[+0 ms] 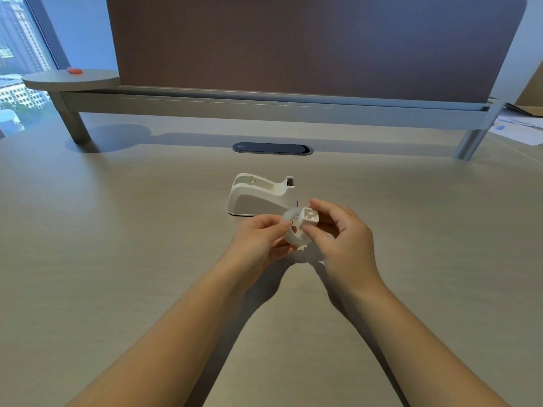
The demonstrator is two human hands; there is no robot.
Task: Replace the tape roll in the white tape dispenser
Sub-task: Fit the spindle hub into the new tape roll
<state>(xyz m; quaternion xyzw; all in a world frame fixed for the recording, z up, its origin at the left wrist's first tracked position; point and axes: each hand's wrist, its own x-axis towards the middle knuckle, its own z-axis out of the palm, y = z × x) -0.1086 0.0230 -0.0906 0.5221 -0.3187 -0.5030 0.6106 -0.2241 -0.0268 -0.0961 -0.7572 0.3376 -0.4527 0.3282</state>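
While the white tape dispenser (262,196) stands empty on the tabletop (117,245), its roll cradle bare and its cutter end pointing right, a person works just in front of it with both hands raised off the surface. At the dispenser's near left, the left hand (258,240) has its grip closed on a tape roll (293,232), thumb and fingertips pinching the rim so the open core faces right. At the dispenser's near right, the right hand (342,239) has its grip pinched shut on a small white spindle hub (308,220), thumb below and forefinger above, the hub's end touching the roll's core but tilted and apparently not yet seated.

The step in hand looks to be mating hub and roll, with the drop into the cradle yet to come. The risk is misalignment: pushed in at that tilt, the hub could jam or skid off the core, and the light pinch could let either piece fall to the tabletop. A roll loaded facing the wrong way would also feed its tape badly toward the cutter. Roll and hub meet between the two grips, just in front of the dispenser's cutter end, close above the tabletop.
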